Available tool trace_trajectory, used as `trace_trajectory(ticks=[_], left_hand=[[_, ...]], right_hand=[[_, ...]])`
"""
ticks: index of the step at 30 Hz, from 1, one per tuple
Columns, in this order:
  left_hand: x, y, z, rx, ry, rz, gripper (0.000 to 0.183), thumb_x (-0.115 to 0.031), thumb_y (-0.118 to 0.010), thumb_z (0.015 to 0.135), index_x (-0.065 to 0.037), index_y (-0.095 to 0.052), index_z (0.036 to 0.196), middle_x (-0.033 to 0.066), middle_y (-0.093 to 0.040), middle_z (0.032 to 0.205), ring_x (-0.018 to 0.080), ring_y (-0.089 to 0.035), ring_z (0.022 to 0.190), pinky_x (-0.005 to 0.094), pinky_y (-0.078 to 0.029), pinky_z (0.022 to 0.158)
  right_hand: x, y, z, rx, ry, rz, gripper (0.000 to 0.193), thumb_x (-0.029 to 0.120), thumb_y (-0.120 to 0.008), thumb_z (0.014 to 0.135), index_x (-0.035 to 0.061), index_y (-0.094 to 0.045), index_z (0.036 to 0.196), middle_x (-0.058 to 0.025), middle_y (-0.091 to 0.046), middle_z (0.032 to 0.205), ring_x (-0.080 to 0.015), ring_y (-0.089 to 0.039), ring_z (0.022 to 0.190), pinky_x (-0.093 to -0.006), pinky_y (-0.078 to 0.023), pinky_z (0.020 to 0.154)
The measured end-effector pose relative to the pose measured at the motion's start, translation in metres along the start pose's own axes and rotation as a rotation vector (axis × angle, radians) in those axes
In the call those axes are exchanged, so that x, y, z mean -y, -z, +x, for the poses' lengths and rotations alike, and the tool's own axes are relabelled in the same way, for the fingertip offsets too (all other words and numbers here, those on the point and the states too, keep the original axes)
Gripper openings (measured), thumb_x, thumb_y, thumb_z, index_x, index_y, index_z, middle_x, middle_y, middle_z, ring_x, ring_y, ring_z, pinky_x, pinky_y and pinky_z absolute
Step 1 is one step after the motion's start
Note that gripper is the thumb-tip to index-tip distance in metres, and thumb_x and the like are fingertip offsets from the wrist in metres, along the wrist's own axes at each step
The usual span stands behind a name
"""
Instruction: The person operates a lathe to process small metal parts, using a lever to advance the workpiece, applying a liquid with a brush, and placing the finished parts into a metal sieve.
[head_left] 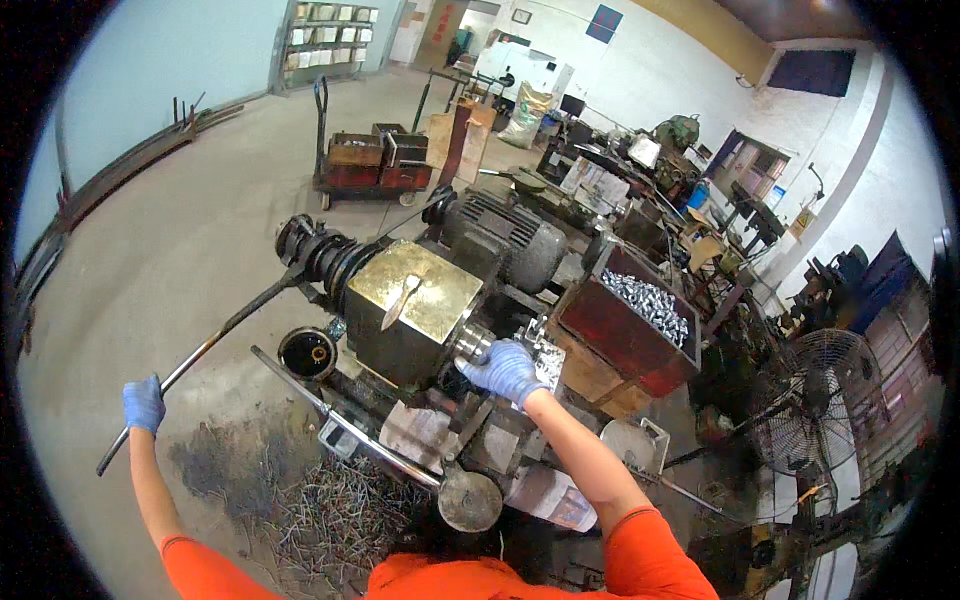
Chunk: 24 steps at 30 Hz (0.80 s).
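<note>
My left hand (145,403), in a blue-grey knit glove, is wrapped round the lower part of a long metal lever (232,325). That lever slopes up to the ribbed, dark end (320,250) of the lathe's spindle. My right hand (503,370), gloved alike, is closed at the front of the round metal chuck (474,340); what lies under its fingers is hidden. Between the hands stands the greasy, box-shaped headstock (385,345), with a wooden-handled brush (403,300) lying on top. An electric motor (510,228) sits behind it.
A red bin (630,350) of small shiny metal parts stands right of the lathe. A round dark-liquid container (307,353) and a long bar (345,420) are nearer me. Metal shavings (345,505) cover the floor. A cart (375,175) stands beyond; a fan (815,390) is at right.
</note>
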<state>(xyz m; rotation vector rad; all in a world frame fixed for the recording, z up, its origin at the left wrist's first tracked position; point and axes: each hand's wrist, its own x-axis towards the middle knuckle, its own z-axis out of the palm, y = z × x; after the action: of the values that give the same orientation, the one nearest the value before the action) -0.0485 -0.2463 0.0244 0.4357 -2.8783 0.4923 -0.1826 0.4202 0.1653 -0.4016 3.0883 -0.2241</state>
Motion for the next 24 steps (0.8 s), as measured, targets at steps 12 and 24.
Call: trace_trajectory(ticks=[12,24], left_hand=[[-0.110,0.089,-0.091,-0.075,0.477,-0.216,0.013,-0.026,-0.056,0.075,-0.014,-0.061,0.079,0.0140,-0.063,0.069,0.0319,-0.063,0.068,0.0453,-0.046,0.060],[-0.126,0.107,-0.099,0.098,0.570,-0.268,0.020,-0.029,-0.054,0.078,-0.014,-0.065,0.081,0.0130,-0.066,0.078,0.0300,-0.065,0.075,0.0425,-0.050,0.065]], right_hand=[[0.013,0.002,-0.010,-0.126,-0.018,-0.011,0.059,0.060,-0.059,0.070,0.0029,-0.068,0.083,-0.0204,-0.064,0.076,-0.0345,-0.063,0.074,-0.0406,-0.049,0.068],[0.020,0.001,-0.016,-0.193,-0.106,-0.033,0.056,0.059,-0.062,0.067,0.0046,-0.069,0.079,-0.0204,-0.065,0.079,-0.0347,-0.064,0.079,-0.0407,-0.049,0.073]])
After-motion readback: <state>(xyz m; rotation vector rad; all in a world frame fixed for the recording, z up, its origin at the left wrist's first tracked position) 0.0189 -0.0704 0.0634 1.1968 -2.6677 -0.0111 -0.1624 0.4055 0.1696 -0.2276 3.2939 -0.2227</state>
